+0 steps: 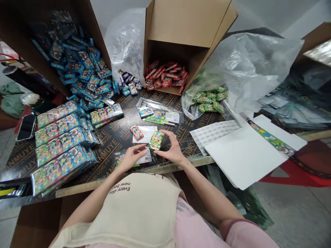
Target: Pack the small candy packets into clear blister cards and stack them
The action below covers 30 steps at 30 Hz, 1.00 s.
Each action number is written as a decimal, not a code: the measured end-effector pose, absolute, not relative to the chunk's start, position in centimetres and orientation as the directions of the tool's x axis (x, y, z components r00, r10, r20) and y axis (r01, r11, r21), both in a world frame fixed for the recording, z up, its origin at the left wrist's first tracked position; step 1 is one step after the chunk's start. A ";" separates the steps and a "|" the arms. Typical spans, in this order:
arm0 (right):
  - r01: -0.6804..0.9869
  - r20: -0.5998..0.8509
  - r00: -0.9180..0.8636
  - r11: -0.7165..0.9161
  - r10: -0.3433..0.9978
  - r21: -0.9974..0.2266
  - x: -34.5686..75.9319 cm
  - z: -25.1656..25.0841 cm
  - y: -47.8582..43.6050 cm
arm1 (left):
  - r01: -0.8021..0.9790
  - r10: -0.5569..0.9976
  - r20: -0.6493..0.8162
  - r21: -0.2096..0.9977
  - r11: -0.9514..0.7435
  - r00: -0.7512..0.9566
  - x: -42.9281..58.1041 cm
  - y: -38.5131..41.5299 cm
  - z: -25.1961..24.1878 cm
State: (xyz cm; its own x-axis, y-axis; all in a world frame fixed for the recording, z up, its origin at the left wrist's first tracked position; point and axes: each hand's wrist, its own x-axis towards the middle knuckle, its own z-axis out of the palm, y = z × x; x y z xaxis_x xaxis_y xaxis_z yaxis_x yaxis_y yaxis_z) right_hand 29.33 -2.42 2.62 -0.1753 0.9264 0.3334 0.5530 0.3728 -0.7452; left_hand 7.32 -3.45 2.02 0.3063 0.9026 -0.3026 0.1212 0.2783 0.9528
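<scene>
My right hand (170,148) grips a small green printed box (157,140) between thumb and fingers, just above the near part of the table. To its left is my left hand (133,156), fingers stretched out and slightly apart, with nothing visibly held. Under and beside the left fingers lies a clear plastic sleeve with a printed header (120,156) and a white label; whether the hand touches it I cannot tell. Just beyond my hands, a red printed box (137,132) rests on a white card (148,132). Farther back, a blue box (146,112) lies on printed plastic sleeves (165,116).
Loose blue boxes (88,75) spill from a carton at left, beside stacked four-packs (62,151). Red boxes (167,76) fill a cardboard carton (181,22). Green boxes (209,100) lie in a clear bag. White sheets (235,155) overhang the right edge; a phone (26,127) lies far left.
</scene>
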 end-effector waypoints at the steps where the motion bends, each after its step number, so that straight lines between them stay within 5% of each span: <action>1: 0.562 0.329 -0.202 0.384 0.922 -0.733 28.9 2.8 -2.4 | 0.035 0.889 -0.326 0.942 0.333 0.323 7.9 -3.4 2.2; 5: 0.640 0.253 -0.279 0.376 0.926 -0.670 27.7 4.4 -2.4 | -0.185 0.879 -0.400 0.873 0.451 0.258 8.9 -2.4 3.1; 9: 0.551 0.235 -0.347 0.400 0.908 -0.733 28.5 5.9 -2.9 | -0.288 0.842 -0.514 0.792 0.539 0.164 7.4 -1.6 3.7; 15: 0.552 0.249 -0.490 0.518 0.835 -0.653 27.4 5.5 -3.5 | -0.312 0.770 -0.597 0.705 0.637 0.224 8.1 -1.8 4.2; 19: 0.566 0.264 -0.509 0.550 0.819 -0.614 25.9 4.8 -3.8 | -0.268 0.806 -0.550 0.761 0.591 0.217 9.1 -2.5 3.3; 23: 0.652 0.345 -0.362 0.500 0.866 -0.570 27.9 4.2 -3.5 | 0.201 0.939 -0.252 0.957 0.208 0.233 6.8 -3.2 1.9; 27: 0.749 0.314 -0.296 0.423 0.902 -0.510 30.9 2.4 -3.5 | 0.692 0.864 -0.057 0.626 -0.360 0.501 3.7 -4.2 0.3; 30: 0.723 0.212 -0.382 0.434 0.900 -0.538 31.3 0.8 -4.4 | 0.750 0.824 -0.082 0.472 -0.463 0.560 2.9 -4.8 -0.6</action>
